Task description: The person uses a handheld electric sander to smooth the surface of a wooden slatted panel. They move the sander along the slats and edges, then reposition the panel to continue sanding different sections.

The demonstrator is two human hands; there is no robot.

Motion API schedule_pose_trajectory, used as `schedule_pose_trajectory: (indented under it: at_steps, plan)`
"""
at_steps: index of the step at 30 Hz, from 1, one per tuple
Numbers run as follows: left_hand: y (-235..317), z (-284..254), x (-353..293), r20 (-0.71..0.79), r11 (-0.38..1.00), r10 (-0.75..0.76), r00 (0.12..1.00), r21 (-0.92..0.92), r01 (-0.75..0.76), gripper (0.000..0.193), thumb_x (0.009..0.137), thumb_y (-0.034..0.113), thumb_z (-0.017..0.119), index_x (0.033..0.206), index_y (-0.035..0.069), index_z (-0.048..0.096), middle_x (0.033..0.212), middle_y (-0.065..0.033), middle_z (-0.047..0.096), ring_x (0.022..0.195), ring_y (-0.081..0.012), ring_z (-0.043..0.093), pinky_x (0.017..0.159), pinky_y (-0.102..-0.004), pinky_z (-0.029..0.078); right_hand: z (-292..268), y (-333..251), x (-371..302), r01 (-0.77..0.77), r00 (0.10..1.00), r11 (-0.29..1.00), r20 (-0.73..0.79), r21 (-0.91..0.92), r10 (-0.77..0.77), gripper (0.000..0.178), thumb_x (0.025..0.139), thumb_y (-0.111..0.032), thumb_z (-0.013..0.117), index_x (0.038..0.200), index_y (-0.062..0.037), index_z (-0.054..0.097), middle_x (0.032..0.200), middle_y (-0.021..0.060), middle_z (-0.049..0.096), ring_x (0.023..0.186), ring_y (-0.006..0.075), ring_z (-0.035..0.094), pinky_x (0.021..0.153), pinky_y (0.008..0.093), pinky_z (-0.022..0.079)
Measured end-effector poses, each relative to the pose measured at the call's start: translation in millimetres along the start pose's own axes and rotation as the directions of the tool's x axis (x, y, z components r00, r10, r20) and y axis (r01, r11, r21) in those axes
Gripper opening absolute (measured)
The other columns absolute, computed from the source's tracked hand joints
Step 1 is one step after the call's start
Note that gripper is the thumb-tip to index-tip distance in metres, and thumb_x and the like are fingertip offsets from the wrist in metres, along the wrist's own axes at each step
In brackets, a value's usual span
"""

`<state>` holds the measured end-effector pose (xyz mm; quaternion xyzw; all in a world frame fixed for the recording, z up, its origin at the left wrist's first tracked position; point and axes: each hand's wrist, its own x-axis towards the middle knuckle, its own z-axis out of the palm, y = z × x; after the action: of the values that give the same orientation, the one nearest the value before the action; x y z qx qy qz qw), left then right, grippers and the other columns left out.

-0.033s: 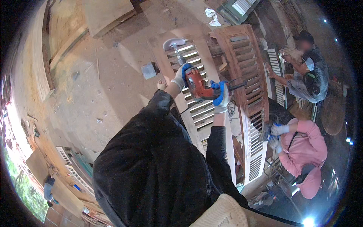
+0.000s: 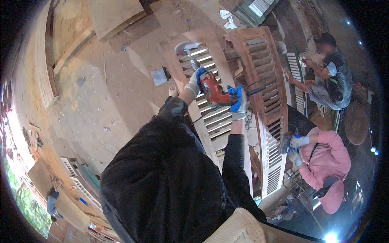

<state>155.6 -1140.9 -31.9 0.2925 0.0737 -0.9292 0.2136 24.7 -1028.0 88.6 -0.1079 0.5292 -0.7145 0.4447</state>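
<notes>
A red electric drill is held in both gloved hands above a wooden louvred shutter. My left hand is closed around the drill's front, just behind the chuck. Toward the rear, my right hand wraps the handle; its trigger is hidden by the fingers. From the chuck a thin shaft leads to a pale round sanding disc, blurred at its edge. That disc lies over the far end of the shutter's frame. Both gloves are white with blue fingers.
A second, reddish-brown louvred shutter lies to the right. Beyond it, a person in pink holds a tool against its slats, and another person sits farther back. Boards lie at far left; a grey block sits on the ground.
My right hand and forearm have shifted very slightly to the right. The tool of the person in pink has moved a little to the left.
</notes>
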Motion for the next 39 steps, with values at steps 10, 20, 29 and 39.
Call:
schedule_pose_trajectory:
  at_steps: [10, 20, 29, 39]
  plan:
    - [-19, 15, 64, -0.170, 0.987, 0.111, 0.979, -0.094, -0.128, 0.021, 0.076, 0.036, 0.057, 0.077, 0.015, 0.055, 0.069, -0.0040, 0.059, 0.062, -0.0248, 0.057, 0.065, -0.0434, 0.047, -31, -25, 67, -0.079, 0.994, 0.996, 0.068, -0.040, 0.081, 0.019, 0.085, -0.023, 0.054, 0.073, -0.0101, 0.048, 0.066, -0.0005, 0.049, 0.064, 0.0126, 0.049, 0.081, 0.0386, 0.044]
    - [-17, 48, 50, -0.076, 0.992, 0.054, 0.996, -0.107, -0.062, 0.031, 0.078, 0.041, 0.053, 0.078, 0.012, 0.061, 0.074, -0.0078, 0.063, 0.065, -0.0271, 0.059, 0.066, -0.0439, 0.048, -22, -34, 69, 0.040, 0.990, 0.981, -0.125, -0.192, -0.064, 0.015, 0.080, -0.011, 0.058, 0.068, -0.0062, 0.050, 0.061, 0.0019, 0.048, 0.056, 0.0153, 0.048, 0.083, 0.0472, 0.044]
    - [13, 5, 33, 0.033, 0.996, -0.072, 0.997, 0.049, 0.071, 0.031, 0.077, 0.041, 0.052, 0.079, 0.010, 0.059, 0.072, -0.0100, 0.062, 0.060, -0.0281, 0.059, 0.063, -0.0422, 0.050, 10, 1, 15, 0.137, 0.965, 0.990, -0.229, 0.015, -0.130, 0.014, 0.080, -0.015, 0.064, 0.076, -0.0031, 0.056, 0.069, 0.0059, 0.059, 0.060, 0.0159, 0.057, 0.062, 0.0323, 0.049]
    - [65, -15, -48, -0.044, 0.921, -0.038, 0.998, 0.387, 0.052, 0.022, 0.081, 0.031, 0.052, 0.081, 0.009, 0.055, 0.071, -0.0099, 0.061, 0.057, -0.0240, 0.060, 0.057, -0.0374, 0.052, 50, 88, -68, 0.166, 0.887, 0.940, -0.462, 0.297, -0.011, 0.013, 0.080, -0.014, 0.062, 0.078, -0.0081, 0.051, 0.072, 0.0008, 0.053, 0.062, 0.0124, 0.053, 0.061, 0.0303, 0.047]
